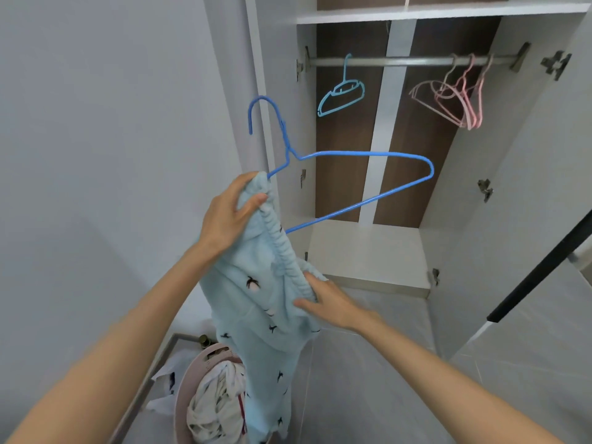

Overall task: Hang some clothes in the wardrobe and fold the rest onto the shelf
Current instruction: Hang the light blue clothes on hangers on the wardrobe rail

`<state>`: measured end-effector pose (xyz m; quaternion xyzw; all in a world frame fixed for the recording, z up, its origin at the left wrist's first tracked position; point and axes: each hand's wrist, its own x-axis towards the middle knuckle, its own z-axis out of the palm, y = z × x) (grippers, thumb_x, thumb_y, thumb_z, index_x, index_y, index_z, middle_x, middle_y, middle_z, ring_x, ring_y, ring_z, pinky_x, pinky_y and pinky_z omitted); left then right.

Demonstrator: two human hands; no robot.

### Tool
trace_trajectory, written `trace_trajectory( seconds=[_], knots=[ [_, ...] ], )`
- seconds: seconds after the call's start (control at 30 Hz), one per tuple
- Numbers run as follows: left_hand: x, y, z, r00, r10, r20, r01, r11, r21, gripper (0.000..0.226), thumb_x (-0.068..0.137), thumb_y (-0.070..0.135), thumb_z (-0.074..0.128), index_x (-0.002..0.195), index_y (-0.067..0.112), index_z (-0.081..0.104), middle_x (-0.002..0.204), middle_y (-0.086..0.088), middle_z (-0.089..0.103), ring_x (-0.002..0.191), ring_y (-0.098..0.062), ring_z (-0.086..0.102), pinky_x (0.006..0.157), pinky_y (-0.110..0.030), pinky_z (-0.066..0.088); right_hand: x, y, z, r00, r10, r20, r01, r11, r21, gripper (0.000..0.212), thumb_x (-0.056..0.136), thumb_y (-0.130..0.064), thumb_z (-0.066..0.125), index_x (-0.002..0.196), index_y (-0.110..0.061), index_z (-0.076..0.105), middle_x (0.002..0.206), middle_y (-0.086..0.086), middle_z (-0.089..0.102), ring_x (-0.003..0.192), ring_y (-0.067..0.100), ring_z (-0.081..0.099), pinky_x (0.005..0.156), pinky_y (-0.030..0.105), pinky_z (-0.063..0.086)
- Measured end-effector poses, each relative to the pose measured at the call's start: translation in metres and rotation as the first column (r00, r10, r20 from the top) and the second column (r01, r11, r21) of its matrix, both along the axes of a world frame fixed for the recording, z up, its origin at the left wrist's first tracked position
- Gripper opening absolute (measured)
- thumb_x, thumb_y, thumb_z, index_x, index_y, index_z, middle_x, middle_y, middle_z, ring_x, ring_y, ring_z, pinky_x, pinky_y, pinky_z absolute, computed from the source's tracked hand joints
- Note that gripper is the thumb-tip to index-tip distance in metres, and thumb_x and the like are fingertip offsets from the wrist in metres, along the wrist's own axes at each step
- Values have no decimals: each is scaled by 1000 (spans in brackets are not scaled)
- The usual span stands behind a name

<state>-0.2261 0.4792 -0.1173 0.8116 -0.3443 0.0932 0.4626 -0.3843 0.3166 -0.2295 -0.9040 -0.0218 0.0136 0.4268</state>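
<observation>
A light blue garment (256, 318) with small dark prints and an elastic waistband hangs in front of the open wardrobe. My left hand (229, 216) grips the top of its waistband together with one end of a blue wire hanger (362, 152). The hanger's other end sticks out to the right, its hook pointing up. My right hand (326, 301) grips the lower part of the waistband. The wardrobe rail (410, 61) runs across the top of the compartment. A white shelf (432, 14) lies above it.
A light blue plastic hanger (341, 91) hangs on the rail's left part, several pink hangers (455, 97) on its right. A pink laundry basket (205, 373) with white clothes stands on the floor at lower left. The right wardrobe door (512, 187) stands open.
</observation>
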Motion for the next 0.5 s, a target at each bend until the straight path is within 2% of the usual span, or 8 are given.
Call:
trace_trajectory(
  seconds=[0.03, 0.07, 0.13, 0.2, 0.27, 0.33, 0.4, 0.5],
  knots=[
    [5, 7, -2, 1000, 16, -5, -16, 1000, -3, 38, 87, 49, 54, 123, 36, 52, 112, 24, 59, 105, 0, 56, 89, -16, 40, -1, -4, -1, 999, 17, -28, -18, 999, -40, 39, 91, -28, 60, 129, -27, 50, 101, -27, 54, 80, -5, 46, 70, 4, 39],
    [10, 15, -4, 1000, 29, -8, -29, 1000, -3, 38, 88, 47, 55, 123, 34, 53, 111, 25, 59, 106, 2, 55, 88, -10, 38, -4, -9, -1, 997, 41, -68, -47, 995, -88, 32, 91, -30, 60, 122, -29, 55, 86, -28, 52, 73, -3, 46, 61, 5, 37],
    [19, 31, -14, 998, 57, -23, -57, 998, 5, 37, 90, 43, 57, 125, 32, 53, 115, 26, 58, 110, 3, 53, 90, -7, 36, -6, -23, -3, 978, 62, -199, -112, 962, -250, 7, 91, -35, 61, 91, -29, 59, 72, -18, 50, 71, 10, 48, 53, 10, 32],
    [24, 43, -25, 993, 98, -62, -97, 995, 23, 41, 91, 40, 59, 130, 29, 52, 125, 23, 55, 117, 4, 49, 96, -13, 34, -7, -38, -5, 958, 38, -283, -167, 880, -445, 25, 93, -39, 58, 74, -27, 47, 74, -7, 56, 74, 18, 52, 61, 12, 29],
    [25, 50, -34, 990, 106, -95, -104, 994, 27, 41, 91, 37, 59, 132, 31, 52, 125, 30, 52, 116, 11, 46, 97, -9, 32, -6, -48, -6, 935, -48, -350, -205, 734, -648, 28, 97, -43, 48, 76, -25, 42, 95, 3, 64, 98, 23, 57, 86, 27, 28],
    [22, 54, -42, 995, 67, -80, -63, 997, 47, 35, 92, 34, 60, 126, 39, 52, 110, 46, 51, 109, 21, 44, 91, 2, 30, -5, -54, -11, 909, -162, -385, -220, 598, -771, 29, 101, -40, 35, 81, -23, 49, 110, 5, 62, 115, 23, 53, 105, 41, 18],
    [19, 57, -49, 997, 21, -69, -14, 996, 88, 36, 91, 35, 60, 126, 38, 52, 114, 43, 53, 112, 17, 46, 92, 1, 30, -7, -59, -13, 902, -226, -368, -206, 524, -826, 31, 102, -29, 29, 103, -20, 59, 114, 5, 60, 123, 22, 48, 111, 47, 10],
    [16, 63, -57, 998, -11, -63, 21, 987, 162, 39, 90, 37, 58, 129, 36, 54, 121, 23, 59, 111, 4, 52, 94, -10, 37, -12, -71, -10, 914, -296, -279, -129, 441, -888, 31, 102, -25, 31, 119, -25, 56, 123, 1, 56, 127, 22, 37, 109, 50, 13]
  ],
)
